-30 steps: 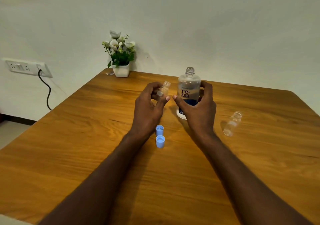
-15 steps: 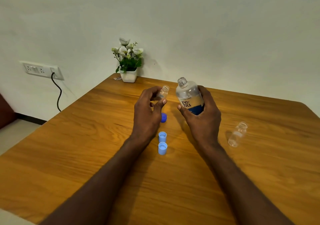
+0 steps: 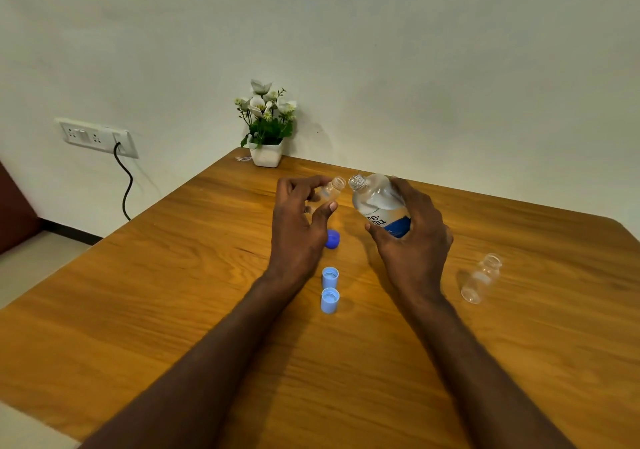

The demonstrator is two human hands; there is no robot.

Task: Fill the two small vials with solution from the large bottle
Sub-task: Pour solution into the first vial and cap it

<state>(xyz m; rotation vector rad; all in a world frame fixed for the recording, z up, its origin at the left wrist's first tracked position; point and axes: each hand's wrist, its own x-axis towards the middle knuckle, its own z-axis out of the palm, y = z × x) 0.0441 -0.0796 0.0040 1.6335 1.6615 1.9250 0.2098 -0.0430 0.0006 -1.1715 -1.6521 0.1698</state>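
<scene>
The large bottle (image 3: 379, 206), uncapped, is tilting in the right hand's (image 3: 412, 237) grip, its mouth just beside the small vial (image 3: 330, 190) the left hand (image 3: 298, 227) is pinching. A second vial (image 3: 481, 279) is lying on the table (image 3: 138, 292), right of that grip.

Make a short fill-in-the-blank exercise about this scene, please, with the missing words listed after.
1. The right hand tilts the large ____.
2. The left hand holds a small vial whose cap is ____.
3. The second vial lies on the ____.
4. The pale blue caps number ____.

Missing words: bottle; off; table; two
</scene>
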